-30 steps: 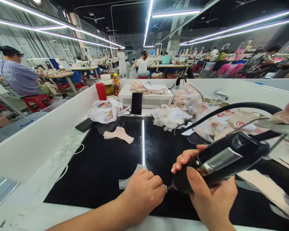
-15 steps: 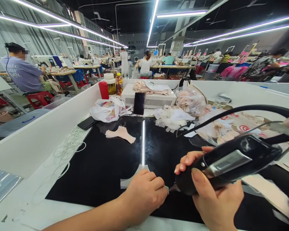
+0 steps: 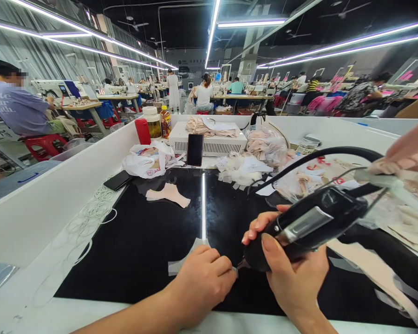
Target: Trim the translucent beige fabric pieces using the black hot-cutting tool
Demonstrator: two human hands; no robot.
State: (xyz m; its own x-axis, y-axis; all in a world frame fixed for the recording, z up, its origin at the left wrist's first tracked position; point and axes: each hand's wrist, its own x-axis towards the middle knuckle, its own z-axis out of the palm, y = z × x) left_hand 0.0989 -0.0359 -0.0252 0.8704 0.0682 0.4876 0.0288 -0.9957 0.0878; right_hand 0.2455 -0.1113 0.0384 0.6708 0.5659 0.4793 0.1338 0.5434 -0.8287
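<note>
Down on the glossy black board (image 3: 132, 260), dial centred there with twelve at its far side, here's the left hand (image 3: 207, 284) towards seven o'clock, fingers curled down over a thin translucent piece (image 3: 178, 267), filmy and grey-white, its squared end poking out at the hand's nine o'clock and a flared tab at twelve; whether those hidden fingertips pinch or only press, I can't tell. And the right hand (image 3: 292, 278), over at four o'clock, has a firm wrap on the black handheld tool (image 3: 320, 211): thumb along the near side, fingers round the far side of that fat, smooth, rounded barrel, a shiny metal plate let into it, a thick rubbery cable (image 3: 329, 152) arching off its rear. Its narrow nose points at nine o'clock, right beside the left fingertips! At ten, a matt peach cutout (image 3: 168, 194), waisted in the middle, flaring at both ends; at nine, loose coils of thin white cord (image 3: 87, 225); between three and four, a long, soft, curving peach strip (image 3: 371, 269). Near twelve, a slim phone (image 3: 195, 150) stands against a boxy, slotted white case (image 3: 212, 146), and at eleven slumps a crinkled plastic bag (image 3: 148, 162).
</note>
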